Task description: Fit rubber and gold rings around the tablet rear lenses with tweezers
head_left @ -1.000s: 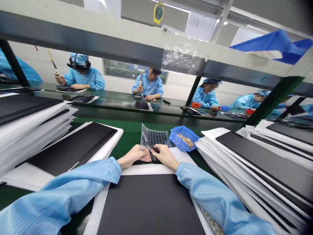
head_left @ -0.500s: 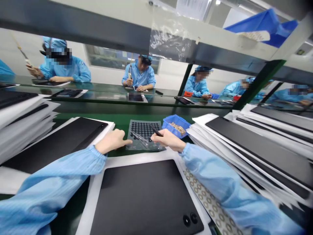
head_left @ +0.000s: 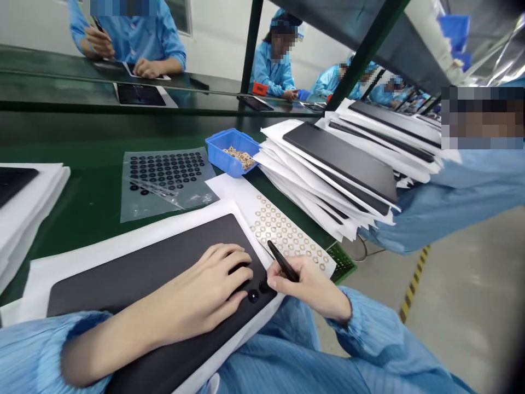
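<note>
A black tablet [head_left: 164,268] lies back side up on a white sheet, with two round camera rings at its near right corner. My left hand [head_left: 213,284] rests flat on the tablet, fingers spread, thumb and fingertips beside the nearer camera ring [head_left: 253,296]. In my right hand [head_left: 305,282] are black tweezers [head_left: 283,261], pinched at the tablet's right edge. Its fingertips touch or nearly touch the second ring [head_left: 264,286], which they partly hide; the tweezers' working tip cannot be made out. A white sheet of small ring stickers [head_left: 283,227] lies just beyond my right hand.
Behind the tablet lies a clear sheet of black rings [head_left: 164,175]. A blue bin [head_left: 223,158] holds small tan pieces. Tablets interleaved with white sheets are stacked at right [head_left: 336,164] and left [head_left: 36,219]. Co-workers sit across the bench; another person's blue sleeve [head_left: 451,191] is at right.
The view has swung right and down. Both hands have come back from the sheet of black rings to the tablet's camera corner. My left hand now lies flat on the tablet.
</note>
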The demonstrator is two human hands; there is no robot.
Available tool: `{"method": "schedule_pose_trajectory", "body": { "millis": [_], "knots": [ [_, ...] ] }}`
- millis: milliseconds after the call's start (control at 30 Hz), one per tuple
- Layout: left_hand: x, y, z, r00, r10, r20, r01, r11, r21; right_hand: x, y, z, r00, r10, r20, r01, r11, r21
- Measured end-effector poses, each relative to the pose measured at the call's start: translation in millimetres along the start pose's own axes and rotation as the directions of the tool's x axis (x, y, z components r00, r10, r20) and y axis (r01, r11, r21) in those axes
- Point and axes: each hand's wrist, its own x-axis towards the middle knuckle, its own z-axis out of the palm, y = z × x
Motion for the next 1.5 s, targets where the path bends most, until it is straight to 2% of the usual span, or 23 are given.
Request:
{"method": "schedule_pose_trajectory", "body": {
  "millis": [333, 533, 667, 767, 833, 933, 1000, 1167, 1300, 1367, 1500],
  "knots": [
    [2, -2, 2.4, 1.000, -0.010, 0.021, 0.010, 1.000, -0.007, -5, 1, 10, 0.996, 0.010, -0.091, -0.015, 0.999, -0.050],
    [2, -2, 3.3, 1.000, -0.016, 0.023, 0.017, 1.000, -0.017, -7, -2, 13, 0.993, -0.017, -0.120, -0.006, 0.983, -0.184],
    [2, -3, 3.8, 1.000, -0.005, 0.027, 0.006, 1.000, -0.017, -8, -7, 13, 0.990, -0.066, -0.122, 0.025, 0.951, -0.307],
    [1, -2, 2.6, 0.999, 0.008, 0.038, -0.008, 1.000, -0.009, -8, -9, 10, 0.981, -0.149, -0.126, 0.094, 0.926, -0.366],
    [0, 0, 0.9, 0.997, 0.018, 0.077, -0.018, 1.000, 0.000, -10, -7, 8, 0.948, -0.220, -0.229, 0.141, 0.938, -0.316],
    [-1, 3, -1.5, 0.989, 0.035, 0.145, -0.038, 0.999, 0.018, -15, -1, 10, 0.859, -0.275, -0.431, 0.252, 0.961, -0.111],
    [-1, 4, -2.3, 0.986, 0.041, 0.161, -0.045, 0.999, 0.023, -19, 3, 15, 0.828, -0.274, -0.490, 0.312, 0.950, -0.004],
    [-1, 4, -1.2, 0.986, 0.059, 0.155, -0.065, 0.997, 0.030, -24, 12, 31, 0.820, -0.295, -0.490, 0.338, 0.941, -0.001],
    [-2, 3, 0.5, 0.987, 0.074, 0.145, -0.079, 0.996, 0.035, -21, 15, 40, 0.798, -0.277, -0.535, 0.351, 0.935, 0.039],
    [-1, 3, 0.6, 0.987, 0.075, 0.145, -0.080, 0.996, 0.027, -19, 15, 42, 0.781, -0.285, -0.556, 0.357, 0.934, 0.023],
    [0, 4, -0.3, 0.985, 0.059, 0.165, -0.063, 0.998, 0.017, -16, 14, 43, 0.786, -0.297, -0.541, 0.318, 0.946, -0.058]
  ]
}}
